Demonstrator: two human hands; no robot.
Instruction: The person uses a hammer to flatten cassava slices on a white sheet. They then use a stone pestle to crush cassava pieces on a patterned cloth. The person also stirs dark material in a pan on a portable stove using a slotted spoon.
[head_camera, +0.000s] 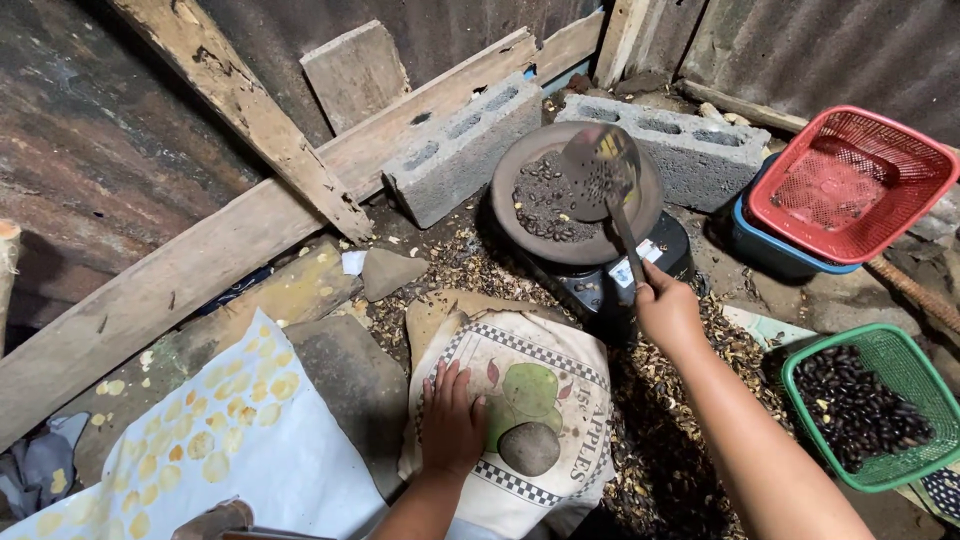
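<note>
The right hand (667, 312) is closed in a fist around the end of a long dark handle, holding a perforated metal skimmer spoon (600, 172) whose round head hangs tilted over a shallow round clay pan (520, 160). Dark roasted seeds (545, 205) lie spread across the floor of that pan, and the skimmer's head sits just above them, near the pan's far right side. The pan rests on a black stove (600, 285) that stands on the ground between 2 grey concrete blocks: 1 block (460, 150) to the left and 1 block (670, 145) behind and to the right. The left hand (452, 425) lies flat with its fingers spread, palm down, pressed on a cream cloth printed with green apples and a checkered border (540, 400), which covers a low rounded shape in front of the stove. Pale husks and shell bits (660, 450) litter the dirt around the stove and cloth. To the right, a green plastic mesh basket (905, 478) holds more dark seeds, and further back a red plastic mesh basket (935, 185) sits tipped inside a blue plastic tub (765, 250). To the left lies a white sheet patterned with yellow dots (240, 440), beside a flat grey stone (345, 375). Weathered wooden planks (200, 250) lean along a corrugated metal wall (90, 130).
</note>
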